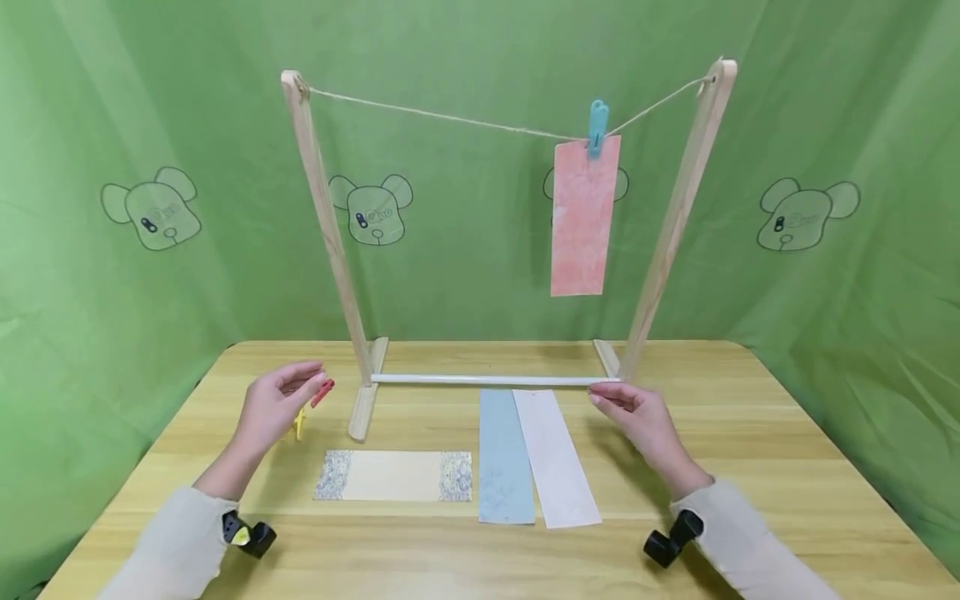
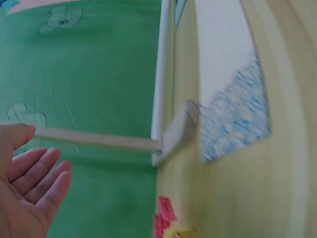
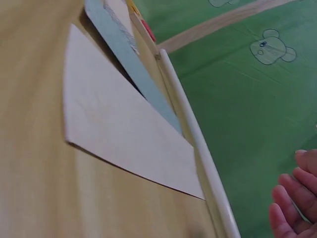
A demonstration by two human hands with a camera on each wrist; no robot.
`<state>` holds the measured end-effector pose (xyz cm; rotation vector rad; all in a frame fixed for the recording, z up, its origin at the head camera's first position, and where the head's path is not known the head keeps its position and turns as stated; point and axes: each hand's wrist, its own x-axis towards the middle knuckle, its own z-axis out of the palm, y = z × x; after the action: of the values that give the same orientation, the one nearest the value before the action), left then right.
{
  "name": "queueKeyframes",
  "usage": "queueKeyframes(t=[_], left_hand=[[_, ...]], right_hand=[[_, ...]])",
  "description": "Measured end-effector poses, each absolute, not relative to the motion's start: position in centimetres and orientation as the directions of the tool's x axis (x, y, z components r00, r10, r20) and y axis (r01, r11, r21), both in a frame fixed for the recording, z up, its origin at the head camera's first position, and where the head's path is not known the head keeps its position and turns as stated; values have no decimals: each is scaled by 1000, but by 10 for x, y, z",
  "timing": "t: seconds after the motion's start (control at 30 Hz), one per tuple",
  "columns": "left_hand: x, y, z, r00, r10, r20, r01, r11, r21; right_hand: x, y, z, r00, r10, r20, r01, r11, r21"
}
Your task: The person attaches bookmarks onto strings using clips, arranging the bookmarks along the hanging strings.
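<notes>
In the head view my left hand point(image 1: 281, 404) hovers over the left of the table, relaxed fingers holding nothing. Just past it are a red clothespin point(image 1: 322, 392) and a yellow clothespin point(image 1: 299, 424), partly covered by the hand; the left wrist view shows them away from the palm. My right hand point(image 1: 633, 417) is raised near the right end of the white rod point(image 1: 480, 380), its loosely bent fingers empty. Nearest it lies a pale pink paper strip point(image 1: 558, 462), beside a light blue strip point(image 1: 506, 458). A cream strip with blue patterned ends point(image 1: 393, 476) lies further left.
A wooden frame, with a left post point(image 1: 330, 225) and right post point(image 1: 678, 225), stands at the back. Its string point(image 1: 450, 115) sags under a coral paper strip point(image 1: 585, 221), hung by a blue clothespin point(image 1: 597, 129). Green cloth point(image 1: 465, 275) encloses the table.
</notes>
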<state>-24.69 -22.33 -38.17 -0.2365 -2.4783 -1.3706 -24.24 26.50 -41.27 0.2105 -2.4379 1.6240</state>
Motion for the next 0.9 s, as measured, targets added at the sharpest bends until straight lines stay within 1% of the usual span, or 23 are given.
queueKeyframes(t=[0.17, 0.27, 0.4, 0.5, 0.67, 0.9], left_hand=[[-248, -239, -393, -957, -35, 287, 223, 543, 810], [-249, -247, -400, -961, -71, 266, 184, 550, 815], [-251, -260, -408, -962, -131, 238, 141, 510, 849], [-253, -268, -412, -962, -185, 199, 92, 469, 879], [-255, -279, -416, -966, -224, 132, 29, 411, 911], [-254, -284, -427, -983, -184, -7, -68, 332, 941]], right_hand=[[-235, 256, -423, -981, -13, 191, -184, 336, -924], [-231, 250, -428, -993, -18, 117, -116, 324, -939], [-226, 244, -433, -999, -33, 19, -31, 401, -916], [-222, 240, -436, -999, -45, -14, -9, 473, -881], [-218, 234, -440, -999, -34, -27, 3, 565, -825], [-215, 231, -446, -998, -55, 15, -47, 639, -767]])
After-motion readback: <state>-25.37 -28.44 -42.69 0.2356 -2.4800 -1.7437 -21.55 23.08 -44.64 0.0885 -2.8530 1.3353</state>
